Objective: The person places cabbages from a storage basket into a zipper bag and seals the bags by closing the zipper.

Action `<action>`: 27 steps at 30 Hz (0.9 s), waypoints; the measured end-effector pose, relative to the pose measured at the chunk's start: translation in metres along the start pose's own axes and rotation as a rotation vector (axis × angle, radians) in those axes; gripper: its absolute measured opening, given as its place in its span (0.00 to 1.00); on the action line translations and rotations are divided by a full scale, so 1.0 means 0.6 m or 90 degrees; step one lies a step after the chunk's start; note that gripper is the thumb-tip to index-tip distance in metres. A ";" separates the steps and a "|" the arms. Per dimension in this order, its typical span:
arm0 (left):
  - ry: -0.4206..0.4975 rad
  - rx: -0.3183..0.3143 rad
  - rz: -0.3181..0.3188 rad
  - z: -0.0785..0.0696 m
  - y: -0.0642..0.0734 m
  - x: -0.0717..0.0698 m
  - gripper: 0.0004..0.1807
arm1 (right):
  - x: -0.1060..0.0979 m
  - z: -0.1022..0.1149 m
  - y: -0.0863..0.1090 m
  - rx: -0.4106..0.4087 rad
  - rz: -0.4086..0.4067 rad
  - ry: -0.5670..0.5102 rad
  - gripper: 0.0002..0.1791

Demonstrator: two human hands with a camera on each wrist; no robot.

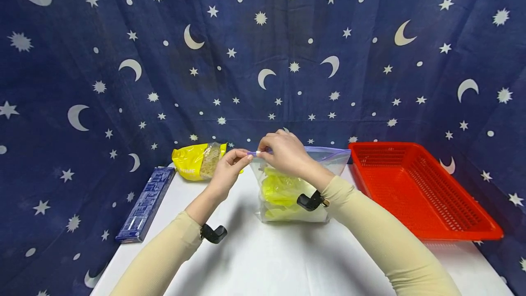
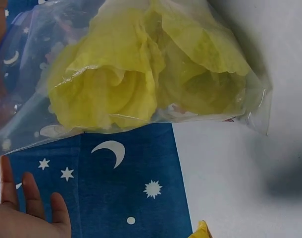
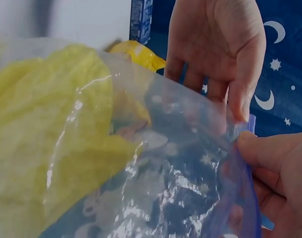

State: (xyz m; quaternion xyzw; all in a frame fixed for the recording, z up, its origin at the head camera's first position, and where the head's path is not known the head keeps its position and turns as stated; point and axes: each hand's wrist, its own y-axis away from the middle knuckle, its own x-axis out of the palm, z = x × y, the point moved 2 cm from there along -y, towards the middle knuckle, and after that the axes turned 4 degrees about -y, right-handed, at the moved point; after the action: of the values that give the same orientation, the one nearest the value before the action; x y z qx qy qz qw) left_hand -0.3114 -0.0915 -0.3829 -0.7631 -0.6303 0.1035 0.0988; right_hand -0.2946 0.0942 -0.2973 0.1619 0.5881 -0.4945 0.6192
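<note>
A clear zip bag [image 1: 293,186] with a purple seal strip stands on the white table [image 1: 263,259], holding yellow-green leafy material [image 1: 279,191]. My left hand [image 1: 230,168] pinches the left end of the seal strip. Beside it my right hand [image 1: 283,150] grips the strip along the bag's top. The left wrist view looks at the bag [image 2: 141,74] and its yellow contents [image 2: 141,74] from the side, with fingertips [image 2: 22,198] of the left hand low in the frame. Up close in the right wrist view, both hands hold the purple strip [image 3: 250,148] of the bag [image 3: 141,173].
A red plastic basket [image 1: 419,186] sits at the table's right. A yellow packet [image 1: 197,161] lies at the back left, and a long blue box [image 1: 145,204] runs along the left edge. A dark blue star-and-moon cloth [image 1: 263,58] hangs behind.
</note>
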 end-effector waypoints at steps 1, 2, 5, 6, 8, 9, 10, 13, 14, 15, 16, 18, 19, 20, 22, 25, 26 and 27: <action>-0.002 -0.003 -0.001 0.000 0.000 0.000 0.08 | -0.002 -0.003 0.002 0.004 0.001 -0.003 0.06; -0.005 -0.006 -0.003 0.000 0.001 -0.001 0.08 | -0.003 -0.006 0.004 0.007 0.002 -0.006 0.06; -0.014 -0.013 -0.007 0.000 0.002 -0.002 0.10 | -0.008 -0.013 0.007 0.013 0.006 -0.017 0.06; -0.015 -0.015 -0.007 0.000 0.003 -0.002 0.10 | -0.009 -0.015 0.009 0.015 0.008 -0.020 0.06; -0.015 -0.015 -0.009 0.001 0.003 -0.003 0.10 | -0.013 -0.020 0.012 0.019 0.008 -0.024 0.06; -0.014 -0.015 -0.009 0.001 0.003 -0.003 0.10 | -0.015 -0.022 0.013 0.022 0.009 -0.024 0.06; -0.013 -0.017 -0.010 0.002 0.002 -0.002 0.09 | -0.017 -0.024 0.015 0.026 0.009 -0.023 0.06; -0.012 -0.017 -0.013 0.002 0.002 -0.001 0.08 | -0.023 -0.032 0.022 0.034 0.011 -0.017 0.06; -0.012 -0.017 -0.013 0.002 0.002 -0.001 0.08 | -0.025 -0.034 0.024 0.034 0.011 -0.014 0.06; -0.012 -0.017 -0.013 0.001 0.003 -0.001 0.08 | -0.027 -0.037 0.026 0.035 0.012 -0.011 0.06; -0.011 -0.017 -0.012 0.001 0.003 0.000 0.08 | -0.028 -0.039 0.028 0.033 0.011 -0.009 0.06; -0.009 -0.015 -0.010 0.000 0.003 0.001 0.07 | -0.032 -0.044 0.032 0.030 0.009 -0.007 0.06; -0.007 -0.014 -0.007 -0.001 0.002 0.001 0.08 | -0.034 -0.046 0.034 0.029 0.008 -0.007 0.05; -0.006 -0.014 -0.004 -0.001 0.002 0.002 0.07 | -0.036 -0.048 0.036 0.027 0.006 -0.006 0.05; -0.003 -0.013 -0.001 -0.001 0.002 0.002 0.07 | -0.040 -0.054 0.041 0.025 0.003 -0.005 0.05; 0.000 -0.022 -0.004 0.001 0.001 -0.001 0.06 | -0.048 -0.063 0.049 0.029 0.002 -0.003 0.05; 0.000 -0.026 -0.007 0.002 0.001 -0.002 0.05 | -0.050 -0.066 0.052 0.032 0.003 -0.002 0.05; 0.002 -0.029 -0.009 0.003 0.001 -0.004 0.05 | -0.053 -0.069 0.055 0.035 0.004 -0.002 0.05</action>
State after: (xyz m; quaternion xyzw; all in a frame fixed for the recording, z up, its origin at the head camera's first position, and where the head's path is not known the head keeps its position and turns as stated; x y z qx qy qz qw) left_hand -0.3115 -0.0938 -0.3846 -0.7605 -0.6380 0.0876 0.0832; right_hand -0.2861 0.1553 -0.2923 0.1801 0.5725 -0.5089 0.6172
